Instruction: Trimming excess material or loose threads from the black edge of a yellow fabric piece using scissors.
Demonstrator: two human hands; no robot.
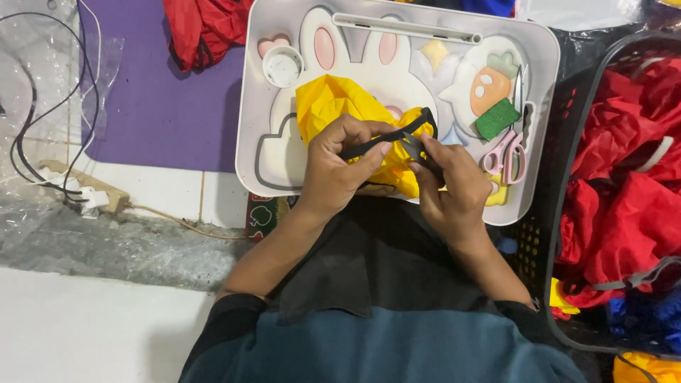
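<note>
My left hand (339, 164) grips a bunched yellow fabric piece (333, 103) together with a black strap (383, 138) that runs across it. My right hand (447, 186) is closed around a small dark thread snipper (413, 145), whose tip touches the strap near the fabric's right edge. Both hands work just above a white lap tray (546, 106) with a rabbit and carrot pattern.
Pink-handled scissors (507, 152), a green sponge block (496, 118) and a small white round cup (282, 67) lie on the tray. A black basket (567, 92) of red fabric stands at the right. A purple mat (156, 99), red cloth (202, 28) and cables (42, 113) lie at the left.
</note>
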